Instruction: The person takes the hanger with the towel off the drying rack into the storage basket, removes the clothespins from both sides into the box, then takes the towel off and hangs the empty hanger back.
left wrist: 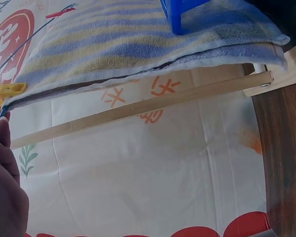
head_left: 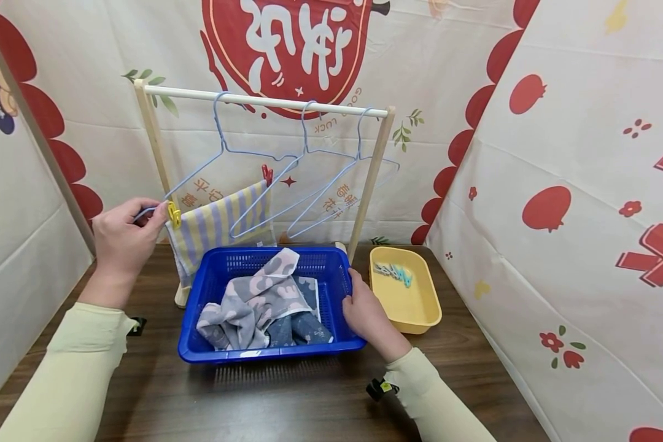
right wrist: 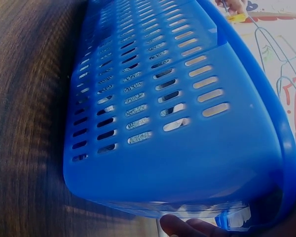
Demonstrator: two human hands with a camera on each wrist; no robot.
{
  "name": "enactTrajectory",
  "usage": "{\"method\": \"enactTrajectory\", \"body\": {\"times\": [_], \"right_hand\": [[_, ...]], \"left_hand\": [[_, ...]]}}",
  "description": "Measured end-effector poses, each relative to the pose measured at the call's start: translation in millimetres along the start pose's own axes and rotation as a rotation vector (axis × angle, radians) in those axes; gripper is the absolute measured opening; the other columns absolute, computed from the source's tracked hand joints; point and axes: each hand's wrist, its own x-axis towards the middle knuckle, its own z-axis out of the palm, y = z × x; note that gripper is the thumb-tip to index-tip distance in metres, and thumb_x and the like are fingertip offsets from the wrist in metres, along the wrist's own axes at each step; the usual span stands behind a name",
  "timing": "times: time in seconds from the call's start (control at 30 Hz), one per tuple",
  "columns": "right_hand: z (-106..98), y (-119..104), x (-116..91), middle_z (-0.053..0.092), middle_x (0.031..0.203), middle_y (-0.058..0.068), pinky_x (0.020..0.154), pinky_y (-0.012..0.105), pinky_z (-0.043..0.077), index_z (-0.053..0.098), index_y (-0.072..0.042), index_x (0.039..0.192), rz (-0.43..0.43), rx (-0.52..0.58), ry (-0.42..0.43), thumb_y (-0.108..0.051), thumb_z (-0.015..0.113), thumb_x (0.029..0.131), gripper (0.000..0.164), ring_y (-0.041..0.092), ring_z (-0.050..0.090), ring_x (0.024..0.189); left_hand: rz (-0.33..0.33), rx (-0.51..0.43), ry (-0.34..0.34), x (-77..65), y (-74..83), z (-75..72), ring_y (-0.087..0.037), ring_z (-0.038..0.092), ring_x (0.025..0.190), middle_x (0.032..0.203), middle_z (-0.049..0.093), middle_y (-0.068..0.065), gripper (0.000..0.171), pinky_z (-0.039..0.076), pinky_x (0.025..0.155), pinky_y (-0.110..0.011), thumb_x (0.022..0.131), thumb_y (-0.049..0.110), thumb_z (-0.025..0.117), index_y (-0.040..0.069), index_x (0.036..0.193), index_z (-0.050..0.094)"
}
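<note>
My left hand (head_left: pixel 126 232) pinches the left end of a blue wire hanger (head_left: pixel 199 167), which hooks over the rack's white bar. A striped yellow and purple towel (head_left: pixel 212 230) hangs on this hanger, held by a yellow clothespin (head_left: pixel 174 215) beside my fingertips and a red clothespin (head_left: pixel 267 174) at its other end. With my right hand (head_left: pixel 367 310) I grip the right side of a blue plastic basket (head_left: pixel 273 353). Inside it lies a crumpled grey and pink cloth (head_left: pixel 248 304) over a darker blue-grey cloth (head_left: pixel 298 329). The right wrist view shows the basket's slotted wall (right wrist: pixel 177 153), fingers at its end.
Two bare blue hangers, a middle one (head_left: pixel 305 150) and a right one (head_left: pixel 358 156), hang from the wooden rack (head_left: pixel 372 178). A yellow tray (head_left: pixel 406 307) with several clothespins (head_left: pixel 393 274) stands right of the basket. Printed cloth walls (head_left: pixel 475 202) enclose the brown table (head_left: pixel 287 405).
</note>
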Motion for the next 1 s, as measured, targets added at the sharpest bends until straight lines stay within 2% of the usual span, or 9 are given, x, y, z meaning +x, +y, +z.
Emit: {"method": "enactTrajectory", "body": {"times": [0.2, 0.27, 0.4, 0.47, 0.63, 0.7, 0.8, 0.93, 1.0], "right_hand": [[-1, -1, 0, 0.048, 0.167, 0.023, 0.114, 0.067, 0.048, 0.026, -0.006, 0.173, 0.004, 0.002, -0.001, -0.011, 0.053, 0.113, 0.066, 0.044, 0.055, 0.147], [-1, 0, 0, 0.048, 0.167, 0.023, 0.114, 0.067, 0.048, 0.026, -0.007, 0.173, 0.004, 0.003, -0.002, -0.011, 0.053, 0.113, 0.066, 0.044, 0.055, 0.147], [-1, 0, 0, 0.048, 0.167, 0.023, 0.113, 0.067, 0.049, 0.026, -0.007, 0.173, 0.004, 0.007, -0.003, -0.011, 0.053, 0.113, 0.066, 0.044, 0.055, 0.147], [-1, -1, -1, 0.048, 0.167, 0.023, 0.113, 0.067, 0.049, 0.026, -0.007, 0.173, 0.007, 0.01, -0.004, -0.011, 0.054, 0.113, 0.067, 0.044, 0.056, 0.147], [-1, 0, -1, 0.048, 0.167, 0.022, 0.112, 0.068, 0.049, 0.026, -0.008, 0.173, 0.011, 0.023, -0.004, -0.011, 0.054, 0.113, 0.067, 0.045, 0.056, 0.147], [0, 0, -1, 0.048, 0.168, 0.022, 0.112, 0.068, 0.049, 0.025, -0.008, 0.173, 0.01, 0.027, -0.003, -0.011, 0.054, 0.113, 0.067, 0.045, 0.056, 0.147], [0, 0, 0, 0.048, 0.168, 0.022, 0.112, 0.067, 0.049, 0.025, -0.008, 0.173, 0.006, 0.028, 0.001, -0.011, 0.054, 0.113, 0.066, 0.045, 0.056, 0.147], [0, 0, 0, 0.048, 0.168, 0.022, 0.113, 0.067, 0.049, 0.026, -0.008, 0.174, 0.003, 0.027, 0.001, -0.011, 0.053, 0.113, 0.067, 0.044, 0.056, 0.147], [0, 1, 0, 0.048, 0.168, 0.022, 0.112, 0.067, 0.049, 0.025, -0.008, 0.174, 0.005, 0.027, 0.0, -0.011, 0.054, 0.113, 0.067, 0.045, 0.056, 0.147]], "left_hand": [[-0.025, -0.044, 0.043, 2.7, 3.3, -0.1, 0.02, 0.049, 0.073, 0.079, 0.076, -0.023, 0.013, 0.04, 0.073, -0.003, 0.096, 0.004, 0.084, -0.009, 0.093, 0.08], [-0.057, -0.078, 0.065, 5.2, 7.4, -1.8, 0.019, 0.051, 0.071, 0.077, 0.076, -0.012, 0.015, 0.043, 0.071, -0.003, 0.097, 0.003, 0.083, -0.011, 0.093, 0.079], [-0.143, -0.166, 0.121, 10.5, 21.0, -7.2, 0.015, 0.055, 0.064, 0.079, 0.069, 0.019, 0.019, 0.047, 0.067, -0.004, 0.097, 0.002, 0.082, -0.015, 0.093, 0.077], [-0.179, -0.205, 0.136, 12.4, 28.7, -10.4, 0.013, 0.057, 0.061, 0.08, 0.065, 0.027, 0.021, 0.048, 0.065, -0.005, 0.098, 0.003, 0.081, -0.016, 0.094, 0.077], [-0.232, -0.266, 0.152, 13.5, 37.1, -16.7, 0.009, 0.058, 0.058, 0.078, 0.068, 0.023, 0.026, 0.05, 0.062, -0.006, 0.099, 0.006, 0.08, -0.018, 0.094, 0.076], [-0.274, -0.29, 0.164, 12.5, 35.1, -18.6, 0.006, 0.058, 0.058, 0.077, 0.069, 0.02, 0.027, 0.05, 0.062, -0.007, 0.099, 0.007, 0.08, -0.019, 0.094, 0.075], [-0.301, -0.325, 0.178, 9.9, 24.2, -21.5, 0.003, 0.061, 0.056, 0.075, 0.07, 0.017, 0.029, 0.052, 0.06, -0.009, 0.099, 0.007, 0.079, -0.021, 0.093, 0.074], [-0.374, -0.342, 0.182, 9.7, 18.1, -33.1, 0.0, 0.064, 0.056, 0.075, 0.072, 0.013, 0.03, 0.053, 0.058, -0.01, 0.098, 0.006, 0.079, -0.023, 0.096, 0.072], [-0.426, -0.362, 0.181, 11.5, 20.1, -40.2, -0.001, 0.065, 0.057, 0.075, 0.073, 0.009, 0.029, 0.053, 0.058, -0.01, 0.097, 0.006, 0.079, -0.023, 0.097, 0.072]]}}
